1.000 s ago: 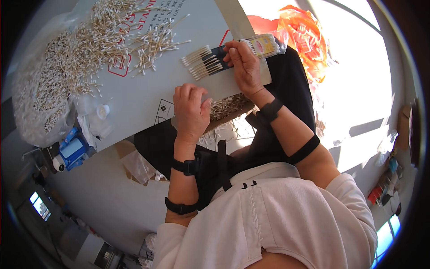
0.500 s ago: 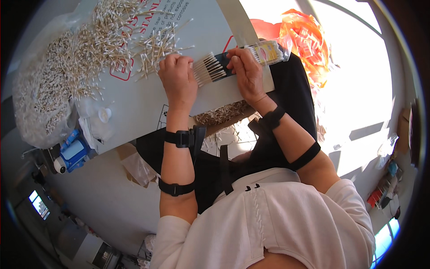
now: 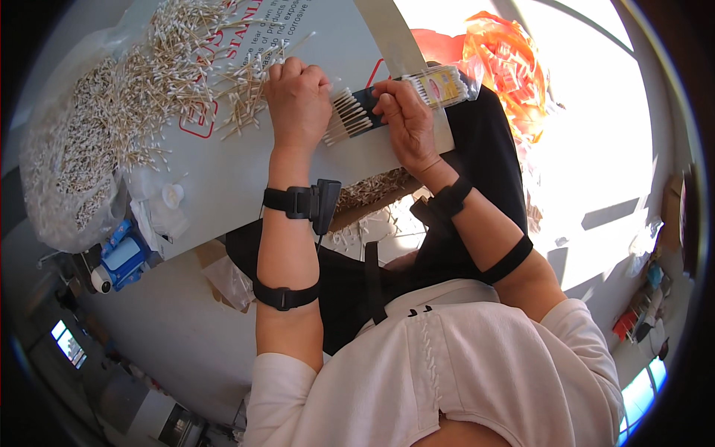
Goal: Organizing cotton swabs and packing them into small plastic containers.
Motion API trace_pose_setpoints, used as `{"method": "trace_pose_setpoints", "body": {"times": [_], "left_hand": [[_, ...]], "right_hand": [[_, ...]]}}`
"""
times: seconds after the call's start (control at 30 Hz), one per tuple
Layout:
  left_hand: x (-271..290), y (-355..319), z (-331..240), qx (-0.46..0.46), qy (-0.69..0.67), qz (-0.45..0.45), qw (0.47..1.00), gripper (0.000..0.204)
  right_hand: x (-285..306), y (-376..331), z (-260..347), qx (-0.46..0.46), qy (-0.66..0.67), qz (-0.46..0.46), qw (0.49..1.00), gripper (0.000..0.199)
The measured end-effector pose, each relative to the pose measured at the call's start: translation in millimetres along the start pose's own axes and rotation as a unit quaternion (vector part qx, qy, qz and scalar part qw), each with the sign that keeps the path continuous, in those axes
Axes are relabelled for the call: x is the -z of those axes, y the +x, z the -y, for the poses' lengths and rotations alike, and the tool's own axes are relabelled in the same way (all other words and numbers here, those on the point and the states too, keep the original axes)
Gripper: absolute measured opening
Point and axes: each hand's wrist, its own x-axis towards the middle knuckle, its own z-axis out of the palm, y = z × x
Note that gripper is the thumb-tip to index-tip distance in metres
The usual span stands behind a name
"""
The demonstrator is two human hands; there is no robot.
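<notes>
A fanned row of cotton swabs (image 3: pixel 345 119) lies on a dark strip (image 3: pixel 368 100) near the table's right edge. Across that strip, my right hand (image 3: pixel 410 123) has its fingers curled and pressed together at the pack. Beyond its knuckles shows a clear cotton swab pack (image 3: pixel 441 85) with a yellow label. My left hand (image 3: pixel 299 104) is closed just left of the row, beside loose cotton swabs (image 3: pixel 244 97); its fingertips are hidden, and I cannot see what they hold.
A big heap of cotton swabs (image 3: pixel 112 112) spills from a clear plastic bag (image 3: pixel 56 212) on the printed grey tabletop (image 3: pixel 216 179). A blue and white object (image 3: pixel 123 257) sits off the table's left corner. More swabs lie in a box (image 3: pixel 372 190) under the table edge. An orange bag (image 3: pixel 506 67) stands right.
My left hand has moved away from me and slightly off the swab row, toward the loose swabs. My right hand has hardly moved at the pack.
</notes>
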Motion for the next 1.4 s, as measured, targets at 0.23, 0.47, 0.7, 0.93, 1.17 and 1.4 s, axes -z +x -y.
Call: {"method": "trace_pose_setpoints", "body": {"times": [0.23, 0.47, 0.7, 0.93, 1.17, 1.4], "left_hand": [[-15, -47, -8, 0.141, -0.28, -0.145, 0.939, 0.027], [-28, -52, -32, 0.209, -0.519, -0.23, 0.796, 0.039], [-30, -53, -32, 0.198, -0.569, -0.231, 0.764, 0.041], [-29, -56, -31, 0.191, -0.598, -0.219, 0.747, 0.04], [-26, -60, -21, 0.194, -0.614, -0.231, 0.729, 0.042], [-12, -83, -20, 0.019, -0.067, -0.035, 0.997, 0.072]], "right_hand": [[-12, 24, 5, 0.027, 0.044, 0.024, 0.998, 0.023], [-33, 33, 2, 0.016, 0.046, 0.095, 0.994, 0.029], [-44, 8, 1, 0.055, 0.036, 0.007, 0.998, 0.025], [-49, 6, -1, 0.043, 0.042, -0.017, 0.998, 0.024], [-51, 4, -2, 0.03, 0.041, -0.045, 0.998, 0.022], [-36, 7, -10, -0.032, 0.124, -0.015, 0.992, 0.029]]}}
